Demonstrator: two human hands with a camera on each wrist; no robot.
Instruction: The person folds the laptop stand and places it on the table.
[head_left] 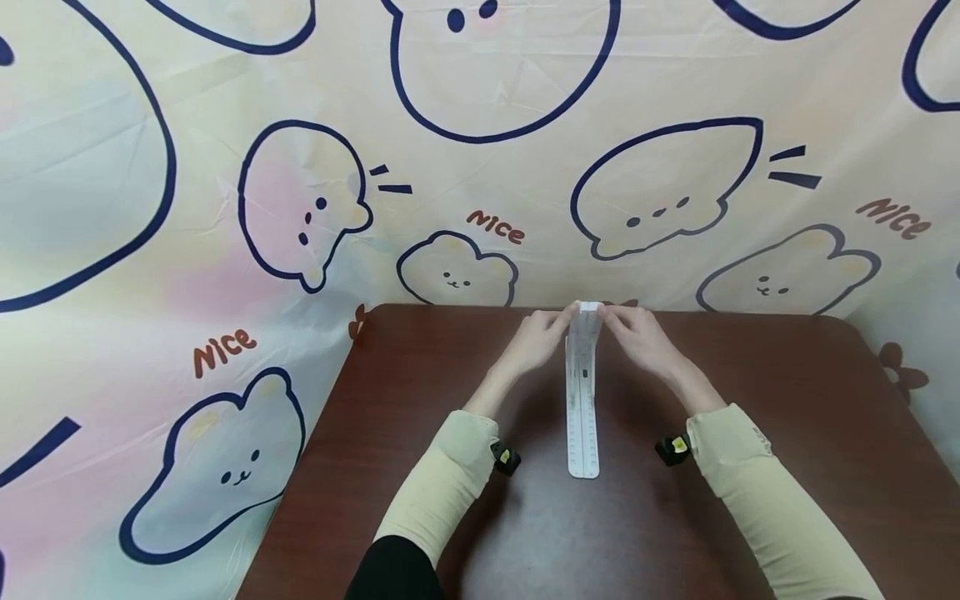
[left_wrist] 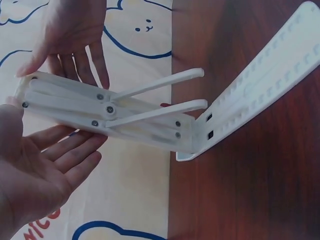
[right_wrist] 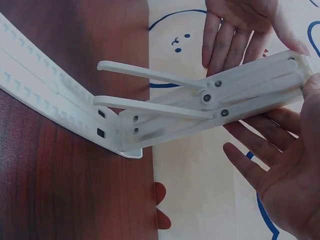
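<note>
A white folding laptop stand [head_left: 582, 400] stands near the far edge of the table. Its long notched base [left_wrist: 260, 80] rests on the tabletop, and the hinged upper part [right_wrist: 260, 92] is raised at an angle. Two thin support arms [left_wrist: 155, 85] stick out from the raised part toward the base. My left hand [head_left: 537, 337] holds the raised end from the left, thumb at the tip and fingers along the side. On the other side my right hand [head_left: 641, 337] holds the same end in the same way.
The brown wooden table [head_left: 420, 467] ends just behind the stand. A cloth with bear drawings [head_left: 480, 183] hangs behind the table and along its left and right sides.
</note>
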